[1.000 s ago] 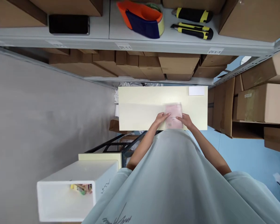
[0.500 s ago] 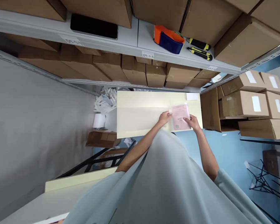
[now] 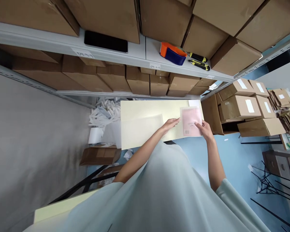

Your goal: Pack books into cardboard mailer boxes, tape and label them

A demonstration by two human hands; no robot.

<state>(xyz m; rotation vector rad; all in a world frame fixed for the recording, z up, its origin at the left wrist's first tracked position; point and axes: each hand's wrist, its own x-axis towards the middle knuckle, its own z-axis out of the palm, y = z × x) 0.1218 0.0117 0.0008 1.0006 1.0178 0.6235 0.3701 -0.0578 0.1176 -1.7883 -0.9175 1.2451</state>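
Note:
A flat pink packet in a clear sleeve, with a barcode at its lower left corner, is over the right part of the pale yellow table. My right hand grips its right edge, thumb on top and fingers behind. My left hand is open, its fingers stretched out toward the packet's left edge; whether the tips touch it is hard to tell. A whitish translucent sheet lies on the table left of that hand. Behind the packet, a white paper is partly covered.
A shelf with cardboard boxes runs across the back, holding a black phone-like slab, an orange and blue tape dispenser and yellow-black cutters. Cartons are stacked at right. White scraps and a white roll are left.
My left hand has let go of the packet's left edge and straightened its fingers. The packet has shifted slightly right in my right hand. The camera view has also shifted.

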